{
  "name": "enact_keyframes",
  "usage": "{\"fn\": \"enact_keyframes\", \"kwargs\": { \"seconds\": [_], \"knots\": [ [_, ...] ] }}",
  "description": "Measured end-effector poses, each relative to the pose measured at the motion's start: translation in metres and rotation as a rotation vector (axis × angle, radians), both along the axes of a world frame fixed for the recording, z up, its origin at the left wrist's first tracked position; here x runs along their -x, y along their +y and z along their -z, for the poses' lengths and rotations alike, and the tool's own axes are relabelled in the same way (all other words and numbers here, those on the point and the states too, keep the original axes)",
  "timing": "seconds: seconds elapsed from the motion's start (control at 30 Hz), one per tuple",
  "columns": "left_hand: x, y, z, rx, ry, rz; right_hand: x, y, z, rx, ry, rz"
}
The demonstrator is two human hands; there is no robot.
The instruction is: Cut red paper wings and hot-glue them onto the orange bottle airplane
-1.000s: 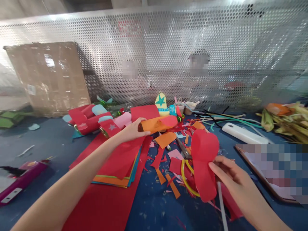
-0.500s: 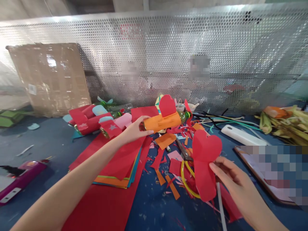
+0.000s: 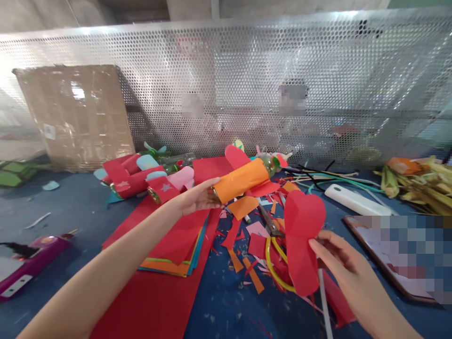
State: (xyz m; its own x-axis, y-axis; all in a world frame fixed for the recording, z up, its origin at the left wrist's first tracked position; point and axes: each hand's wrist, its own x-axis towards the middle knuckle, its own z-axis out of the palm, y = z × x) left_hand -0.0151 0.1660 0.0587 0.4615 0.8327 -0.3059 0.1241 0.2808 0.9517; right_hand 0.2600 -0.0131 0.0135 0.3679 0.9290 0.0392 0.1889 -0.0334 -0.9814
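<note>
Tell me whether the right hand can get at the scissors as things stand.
Probably not without freeing itself first: the right hand holds the red paper cutout, which hides part of the scissors in this view. They lie close by, though.

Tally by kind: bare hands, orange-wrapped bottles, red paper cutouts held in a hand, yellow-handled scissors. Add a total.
Left hand and right hand: 2
Orange-wrapped bottle: 1
Held red cutout: 1
Yellow-handled scissors: 1
Total: 5
</note>
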Motion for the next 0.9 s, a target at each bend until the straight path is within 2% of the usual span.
{"fn": "enact_keyframes", "kwargs": {
  "seconds": [0.2,0.47,0.7,0.83,0.9],
  "knots": [
    [-0.003,-0.002,0.007,0.093,0.039,0.08,-0.003,0.0,0.005,-0.017,0.031,0.031],
    [0.0,0.002,0.007,-0.006,0.037,0.069,-0.002,0.001,0.002,-0.033,0.057,0.009],
    [-0.004,0.001,0.007,-0.248,0.029,0.014,-0.002,0.001,0.004,-0.037,-0.002,0.009],
    [-0.009,-0.001,0.009,-0.47,0.032,-0.052,-0.001,0.0,0.003,-0.028,0.032,0.029],
    [-0.011,-0.005,0.01,-0.65,0.083,-0.079,-0.001,0.0,0.003,-0.03,0.027,0.022]
  ]
}}
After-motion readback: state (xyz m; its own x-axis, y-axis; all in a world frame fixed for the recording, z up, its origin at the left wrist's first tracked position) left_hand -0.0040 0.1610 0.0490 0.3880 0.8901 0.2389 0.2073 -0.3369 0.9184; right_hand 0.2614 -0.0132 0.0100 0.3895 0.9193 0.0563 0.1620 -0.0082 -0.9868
